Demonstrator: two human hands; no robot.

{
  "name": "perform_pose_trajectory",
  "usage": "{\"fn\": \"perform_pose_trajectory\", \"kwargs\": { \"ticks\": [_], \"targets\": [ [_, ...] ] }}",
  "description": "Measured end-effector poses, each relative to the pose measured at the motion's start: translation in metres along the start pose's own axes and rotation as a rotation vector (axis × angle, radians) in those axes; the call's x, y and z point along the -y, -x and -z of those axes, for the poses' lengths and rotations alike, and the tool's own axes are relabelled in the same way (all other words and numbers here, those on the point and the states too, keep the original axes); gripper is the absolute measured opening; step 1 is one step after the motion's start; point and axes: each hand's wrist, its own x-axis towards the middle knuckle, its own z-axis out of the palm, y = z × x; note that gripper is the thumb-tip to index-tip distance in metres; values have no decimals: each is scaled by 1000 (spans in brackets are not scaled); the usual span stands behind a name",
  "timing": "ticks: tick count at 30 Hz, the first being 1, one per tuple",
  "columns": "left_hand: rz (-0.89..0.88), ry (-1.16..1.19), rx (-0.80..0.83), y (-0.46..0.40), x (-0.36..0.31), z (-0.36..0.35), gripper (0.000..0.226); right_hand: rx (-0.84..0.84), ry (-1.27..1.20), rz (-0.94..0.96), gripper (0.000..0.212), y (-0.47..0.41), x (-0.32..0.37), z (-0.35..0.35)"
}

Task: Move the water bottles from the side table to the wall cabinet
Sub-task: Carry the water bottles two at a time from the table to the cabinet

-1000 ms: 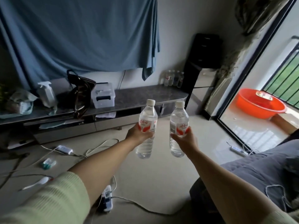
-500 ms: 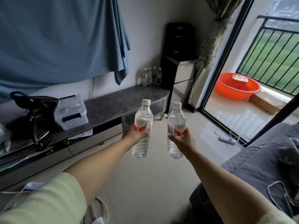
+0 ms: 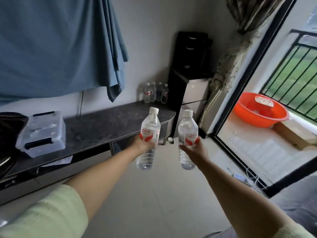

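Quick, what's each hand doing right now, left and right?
Left hand: grips the left water bottle around its middle.
Right hand: grips the right water bottle around its middle.

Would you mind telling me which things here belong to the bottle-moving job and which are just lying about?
Job: left hand and its bottle; right hand and its bottle; cabinet; bottles by the wall.

Lying about: plastic box, orange basin, blue cloth.

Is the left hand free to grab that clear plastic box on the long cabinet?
Probably not yet. The left hand already grips a water bottle, and the clear plastic box sits off to its left, well apart, though nothing blocks the way.
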Motion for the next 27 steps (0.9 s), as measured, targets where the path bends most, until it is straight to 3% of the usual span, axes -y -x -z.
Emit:
{"fn": "perform_pose_trajectory", "kwargs": {
  "ticks": [10,13,20,27],
  "targets": [
    [89,23,1,-119,-47,-31,29,18,-2,-27,47,-137,-6,4],
    [113,-2,-7,-174,-50,-30,44,34,-17,-40,48,-183,-4,-10],
    [111,-11,34,-320,-79,-6,32,-10,-71,-127,49,-320,27,-58],
    [103,28,18,-442,-111,26,50,-57,-104,-187,49,-423,58,-100]
  ]
}}
